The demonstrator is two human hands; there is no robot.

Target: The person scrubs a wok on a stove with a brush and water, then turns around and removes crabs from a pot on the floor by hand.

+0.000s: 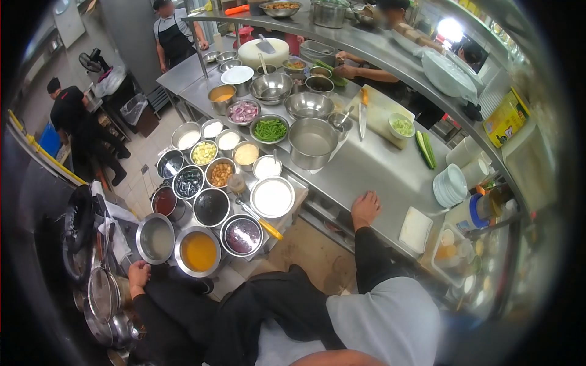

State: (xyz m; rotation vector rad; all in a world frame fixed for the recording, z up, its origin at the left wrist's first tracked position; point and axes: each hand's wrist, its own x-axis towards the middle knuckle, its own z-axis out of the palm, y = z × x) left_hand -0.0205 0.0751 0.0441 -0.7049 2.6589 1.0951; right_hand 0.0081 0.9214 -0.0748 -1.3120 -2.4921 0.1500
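My right hand (366, 209) rests on the steel counter (342, 177) near its front edge, holding nothing, its fingers lying on the metal. Low on the left, my left hand (139, 276) is beside a steel bowl of cloudy liquid (156, 239); its fingers look bent and partly hidden, and any hold is unclear. Close by stand a bowl of orange liquid (200, 252) and a pot of dark red liquid (242, 234). A yellow-handled utensil (270, 229) lies across the containers. Beyond my right hand are a large steel pot (312, 143) and a white cloth (416, 230).
Containers hold green beans (268, 129), chopped onion (243, 111) and white powder (272, 196). A knife (362, 116) lies on the cutting board (381, 113), with cucumber halves (425, 150) beside it. Stacked bowls (450, 186) stand right. An overhead shelf (366, 39) spans the back. Other people work nearby.
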